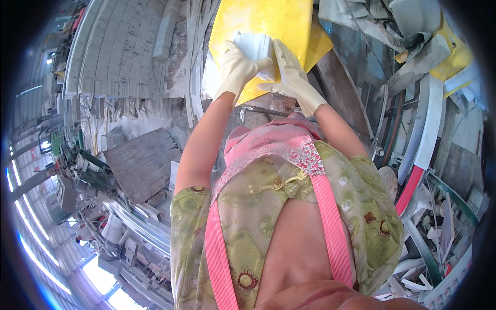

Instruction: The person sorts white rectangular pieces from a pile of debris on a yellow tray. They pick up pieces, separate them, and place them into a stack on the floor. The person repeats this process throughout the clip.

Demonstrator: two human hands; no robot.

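A small stack of pale blue-white blocks or strips [253, 46] rests on a yellow sheet [263, 18] at the top middle. What the blocks are made of I cannot tell. My left hand [238, 68], in a cream rubber glove, grips the stack's left side, its thumb across the near edge. My right hand [292, 80], gloved alike, lays its fingers along the right side; its thumb points left over the yellow sheet, apart from the blocks. Between them the two hands hold the stack. Its far side is partly hidden by the left fingers.
Long grey strips [116, 49] lie in rows at the far left. A brown board [144, 163] stands below them. Dark planks [343, 88] and scrap pieces crowd the right, with a white and pink rail [426, 126] there. Broken offcuts [418, 263] are heaped at the lower right.
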